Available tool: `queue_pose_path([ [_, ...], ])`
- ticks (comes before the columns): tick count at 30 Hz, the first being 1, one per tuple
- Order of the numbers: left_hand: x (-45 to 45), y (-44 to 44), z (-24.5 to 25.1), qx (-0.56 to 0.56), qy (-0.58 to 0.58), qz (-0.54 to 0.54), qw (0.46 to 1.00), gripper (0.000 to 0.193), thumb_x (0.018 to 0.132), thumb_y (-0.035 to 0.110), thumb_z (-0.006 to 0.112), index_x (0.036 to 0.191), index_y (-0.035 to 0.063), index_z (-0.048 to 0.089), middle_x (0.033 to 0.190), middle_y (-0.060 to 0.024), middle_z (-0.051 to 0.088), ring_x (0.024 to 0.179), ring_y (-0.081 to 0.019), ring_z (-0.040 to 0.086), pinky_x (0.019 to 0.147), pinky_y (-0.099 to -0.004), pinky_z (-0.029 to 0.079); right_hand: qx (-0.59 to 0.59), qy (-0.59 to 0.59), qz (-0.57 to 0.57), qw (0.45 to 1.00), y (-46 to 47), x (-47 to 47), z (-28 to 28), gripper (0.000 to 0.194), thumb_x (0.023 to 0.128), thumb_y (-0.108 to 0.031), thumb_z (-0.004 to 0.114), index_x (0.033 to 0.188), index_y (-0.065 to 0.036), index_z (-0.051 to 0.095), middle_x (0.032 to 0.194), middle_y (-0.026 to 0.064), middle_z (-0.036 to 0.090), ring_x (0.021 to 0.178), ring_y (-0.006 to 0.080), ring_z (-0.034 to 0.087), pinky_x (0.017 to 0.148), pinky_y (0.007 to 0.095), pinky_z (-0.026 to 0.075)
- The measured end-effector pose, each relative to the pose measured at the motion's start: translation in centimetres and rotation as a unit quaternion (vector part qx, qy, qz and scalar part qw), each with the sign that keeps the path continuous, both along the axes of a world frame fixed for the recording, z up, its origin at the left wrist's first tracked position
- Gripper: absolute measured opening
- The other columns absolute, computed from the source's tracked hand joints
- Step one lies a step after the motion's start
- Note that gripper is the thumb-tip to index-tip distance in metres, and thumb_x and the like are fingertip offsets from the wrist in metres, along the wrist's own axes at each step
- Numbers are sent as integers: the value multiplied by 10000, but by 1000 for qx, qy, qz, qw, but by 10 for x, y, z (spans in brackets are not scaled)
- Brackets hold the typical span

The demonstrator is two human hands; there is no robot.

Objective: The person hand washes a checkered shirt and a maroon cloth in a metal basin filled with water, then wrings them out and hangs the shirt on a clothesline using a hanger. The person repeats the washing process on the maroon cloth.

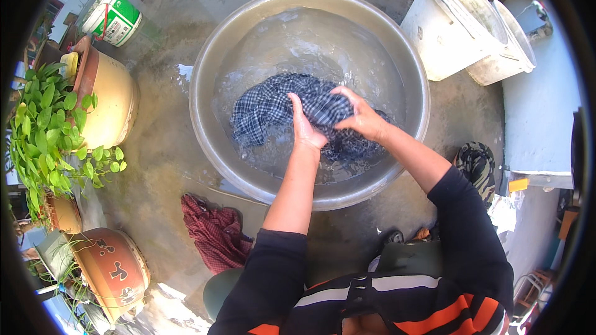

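Note:
A large round metal basin [205,149] of water stands on the floor before me. In it lies a wet dark-blue and white checked cloth [265,107], bunched and partly under the water. My left hand [308,131] holds the middle of the cloth from the near side; its thumb points up and the fingers are hidden beneath the fabric. On the right, my right hand [361,114] curves its fingers and thumb around a raised fold, which looks blurred. The cloth's right end [356,146] sits lower in the water.
A red checked cloth [214,235] lies on wet concrete, left of my knee. White buckets [447,32] stand back right, near a rolled camouflage cloth [476,167]. At left are a green-and-white pail [118,18], a leafy potted plant [51,125] and a brown pot [116,270].

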State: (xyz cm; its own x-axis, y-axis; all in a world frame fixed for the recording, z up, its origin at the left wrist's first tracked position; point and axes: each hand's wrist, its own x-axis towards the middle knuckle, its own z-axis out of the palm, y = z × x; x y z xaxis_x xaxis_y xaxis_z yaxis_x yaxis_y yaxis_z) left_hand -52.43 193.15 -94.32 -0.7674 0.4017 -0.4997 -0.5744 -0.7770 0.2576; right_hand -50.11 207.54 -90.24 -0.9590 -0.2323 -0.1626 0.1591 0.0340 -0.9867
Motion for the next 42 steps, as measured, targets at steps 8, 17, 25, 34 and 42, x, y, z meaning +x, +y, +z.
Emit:
queue_pose_path([
  [8,24,12,-17,90,-6,-28,996,262,924,261,465,960,66,636,932,-97,661,849,-214,634,776,-371,532,448,131,-30,884,-17,13,-5,443,861,-505,553,1032,-98,588,818,217,657,785,427,630,687,507,494],
  [17,-6,4,10,-125,39,60,990,286,855,226,630,1041,8,645,1042,-106,663,988,-221,622,918,-375,474,-44,20,-29,998,46,-23,-16,523,805,-291,734,1236,-116,495,1408,120,416,1294,296,398,1094,447,289],
  [25,3,-6,-53,-263,144,-175,938,1025,830,799,260,1493,26,140,1541,-158,200,1431,-265,151,1152,-380,154,343,34,126,930,1,-24,-44,1142,551,-394,822,1481,-155,204,1376,241,433,1289,388,407,1087,447,305],
  [34,8,-17,-35,-611,283,-531,515,979,856,735,292,1285,-131,453,1365,-315,408,1323,-391,375,1108,-420,280,659,-21,16,751,-12,-18,-107,685,791,-421,627,1402,-232,382,1323,103,551,1262,351,474,1046,558,313],
  [42,-14,-54,3,-687,151,-239,669,819,858,743,261,842,79,740,1002,-235,665,1015,-396,600,943,-454,410,115,-52,-201,971,9,-30,-23,823,546,42,735,1322,-39,472,1116,142,621,990,278,604,858,340,496],
])
